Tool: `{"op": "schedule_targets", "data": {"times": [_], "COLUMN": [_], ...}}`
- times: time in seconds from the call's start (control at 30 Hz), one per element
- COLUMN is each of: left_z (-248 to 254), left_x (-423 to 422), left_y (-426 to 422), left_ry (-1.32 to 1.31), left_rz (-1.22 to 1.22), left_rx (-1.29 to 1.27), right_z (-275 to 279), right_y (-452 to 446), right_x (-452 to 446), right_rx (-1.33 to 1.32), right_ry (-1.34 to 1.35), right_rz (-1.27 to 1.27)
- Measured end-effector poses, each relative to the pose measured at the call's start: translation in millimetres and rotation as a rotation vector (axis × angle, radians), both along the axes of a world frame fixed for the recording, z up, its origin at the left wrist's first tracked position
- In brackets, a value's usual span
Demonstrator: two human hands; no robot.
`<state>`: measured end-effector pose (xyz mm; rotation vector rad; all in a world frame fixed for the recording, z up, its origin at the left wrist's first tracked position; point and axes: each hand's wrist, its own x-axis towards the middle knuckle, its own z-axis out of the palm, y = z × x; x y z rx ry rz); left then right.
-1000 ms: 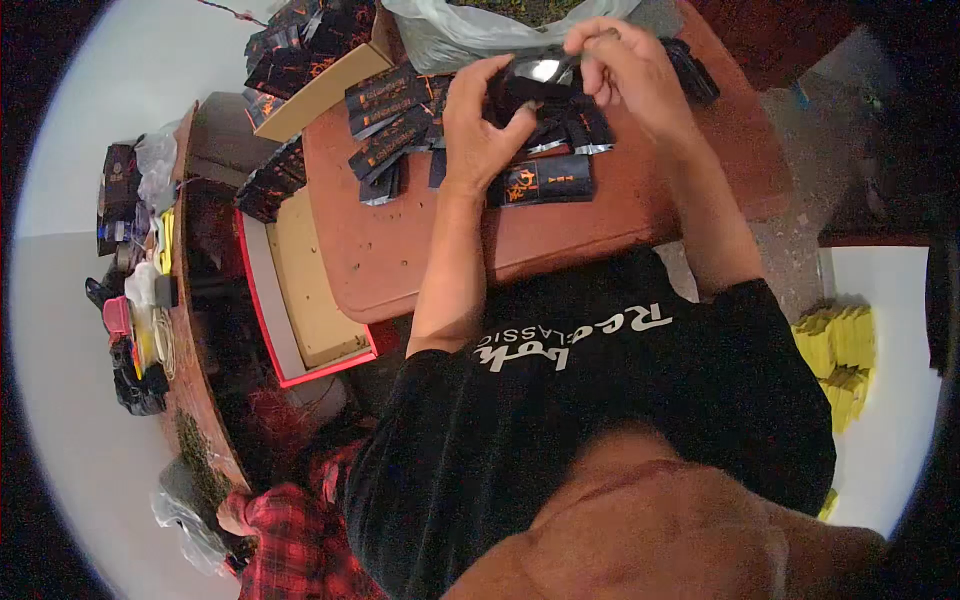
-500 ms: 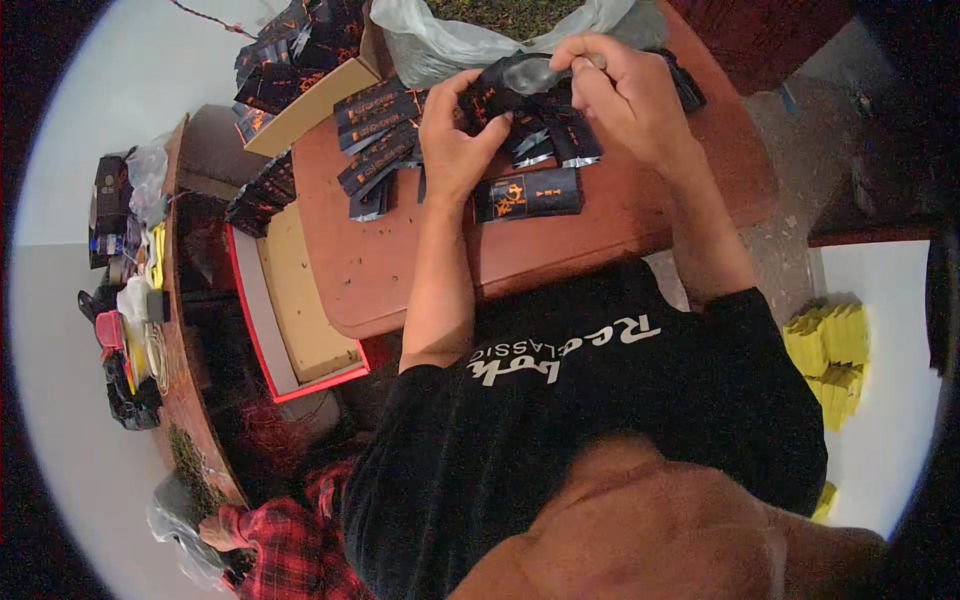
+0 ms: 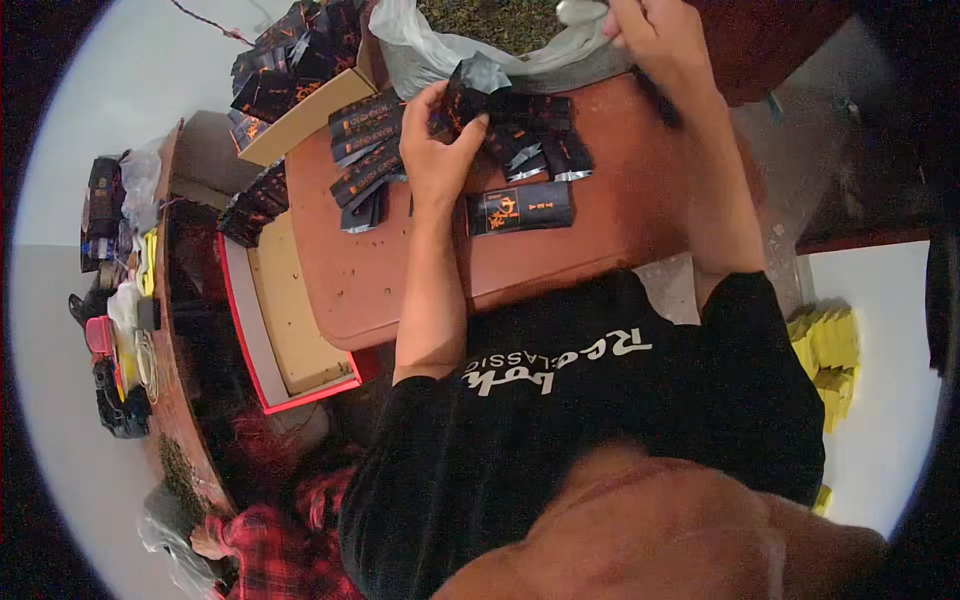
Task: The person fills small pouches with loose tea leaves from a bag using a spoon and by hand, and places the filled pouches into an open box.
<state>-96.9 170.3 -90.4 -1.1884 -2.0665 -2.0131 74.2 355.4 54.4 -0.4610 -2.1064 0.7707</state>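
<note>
Left fingers [image 3: 425, 100] around a black packet [image 3: 468, 92] (silvery at its end), right fingers [image 3: 632, 18] around a spoon [image 3: 580, 12] near loose leaves [image 3: 490, 25].

black t-shirt [image 3: 600, 415], short sleeves [image 3: 748, 300], white lettering [image 3: 540, 376] across the chest including "classic", bare forearms [image 3: 432, 320]

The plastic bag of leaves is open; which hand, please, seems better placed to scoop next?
The right hand, probably: it holds a spoon by the leaves in the plastic bag, while the left hand holds a black pouch.
</note>
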Motion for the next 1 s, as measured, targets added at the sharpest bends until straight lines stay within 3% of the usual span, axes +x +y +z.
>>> {"op": "schedule_targets", "data": {"times": [0.1, 0.2, 0.3, 0.4, 0.6, 1.0], "left_z": [3, 0, -2, 2, 9, 11], "left_x": [0, -6, -9, -9, -6, -4], "left_y": [-1, -1, -2, -2, 1, 0], "left_ry": [0.001, 0.059, -0.052, -0.078, -0.04, -0.022], "left_rz": [0.016, 0.055, 0.072, 0.087, 0.101, 0.095], "left_rx": [0.017, 0.005, 0.037, 0.038, -0.003, -0.084], "right_z": [8, -32, -69, -48, -50, -51], "right_y": [16, 87, 101, 48, 39, 48], "right_x": [-16, -38, -67, -69, -68, -57], "right_rx": [0.025, 1.239, 1.222, -0.35, -0.568, -0.748], "right_ry": [-0.085, -0.375, -0.311, -0.208, -0.112, 0.173], "right_rz": [-0.034, -0.253, -0.337, 0.006, -0.069, 0.277]}}
